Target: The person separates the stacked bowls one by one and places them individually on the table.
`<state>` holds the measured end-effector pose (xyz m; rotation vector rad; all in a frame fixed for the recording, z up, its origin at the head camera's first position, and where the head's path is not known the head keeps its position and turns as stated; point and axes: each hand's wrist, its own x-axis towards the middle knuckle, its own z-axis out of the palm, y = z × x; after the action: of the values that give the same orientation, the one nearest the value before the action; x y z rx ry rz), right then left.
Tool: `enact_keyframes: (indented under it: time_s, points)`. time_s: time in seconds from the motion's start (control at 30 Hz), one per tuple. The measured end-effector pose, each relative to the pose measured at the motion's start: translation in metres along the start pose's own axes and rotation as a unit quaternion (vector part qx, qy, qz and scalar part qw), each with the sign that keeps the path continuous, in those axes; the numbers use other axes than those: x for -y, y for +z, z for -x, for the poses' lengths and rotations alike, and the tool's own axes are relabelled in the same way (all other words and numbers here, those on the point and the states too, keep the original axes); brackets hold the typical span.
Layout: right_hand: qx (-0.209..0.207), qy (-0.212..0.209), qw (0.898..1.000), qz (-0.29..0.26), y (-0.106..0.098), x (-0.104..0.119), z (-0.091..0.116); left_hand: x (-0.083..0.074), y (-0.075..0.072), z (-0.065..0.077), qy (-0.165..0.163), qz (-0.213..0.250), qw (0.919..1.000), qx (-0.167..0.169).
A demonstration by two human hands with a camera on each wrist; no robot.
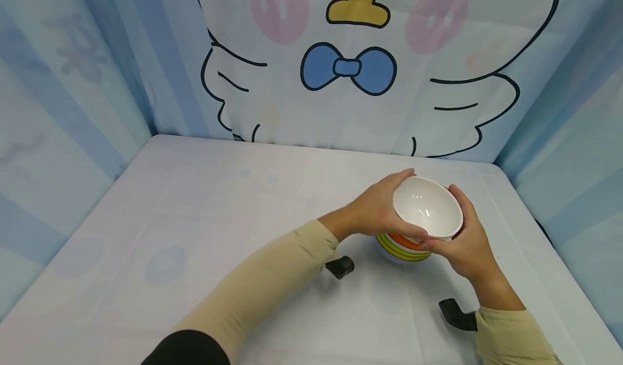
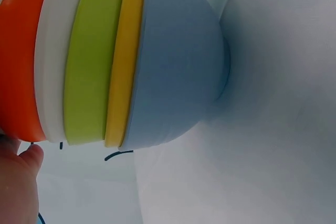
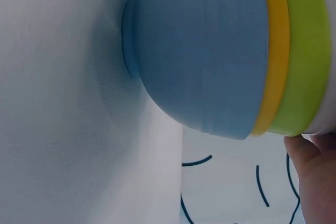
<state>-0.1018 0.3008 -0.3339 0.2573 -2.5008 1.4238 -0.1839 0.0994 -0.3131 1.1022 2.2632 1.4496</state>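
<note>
Both hands hold a white bowl at the top of a bowl stack, its inside facing up in the head view. My left hand grips its left side, thumb across the near side. Its right side is gripped by my right hand, and the thumbs nearly meet. Below are an orange bowl, another white bowl, a green bowl, a yellow bowl and, lowest, a blue bowl standing on the table. The hands hide whether the top bowl touches the orange one.
A white cloth covers the table, with the stack right of its middle. Behind rises a printed curtain, and curtains flank both sides. Black wrist mounts stick out from the beige sleeves.
</note>
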Motion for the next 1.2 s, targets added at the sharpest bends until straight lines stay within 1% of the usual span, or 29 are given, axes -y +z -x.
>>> enact_keyframes:
  time_s: [0.17, 0.3, 0.47, 0.67, 0.9, 1.03, 1.2]
  points:
    - [-0.007, -0.018, 1.000, 0.005, 0.001, 0.002, -0.001, -0.001, -0.002, 0.002, 0.023, 0.003, 0.9990, -0.038]
    - [-0.009, -0.027, 1.000, 0.011, 0.001, 0.002, -0.002, -0.004, -0.007, 0.002, 0.031, -0.001, 0.9978, -0.059]
    - [-0.007, -0.028, 0.999, 0.020, 0.001, 0.002, -0.002, -0.006, -0.013, 0.000, 0.030, 0.000, 0.9968, -0.074]
    - [0.001, -0.026, 1.000, 0.010, 0.001, 0.002, -0.003, -0.008, -0.024, 0.002, 0.031, -0.004, 0.9957, -0.088]
    - [0.012, 0.003, 1.000, 0.008, -0.001, 0.002, -0.003, -0.012, -0.047, 0.006, 0.023, -0.021, 0.9926, -0.118]
    - [0.018, 0.019, 1.000, 0.007, -0.001, 0.001, -0.003, -0.010, -0.064, 0.011, 0.004, -0.026, 0.9893, -0.143]
    - [0.016, 0.019, 1.000, 0.001, 0.001, 0.000, -0.002, -0.003, -0.087, 0.020, -0.022, -0.021, 0.9825, -0.184]
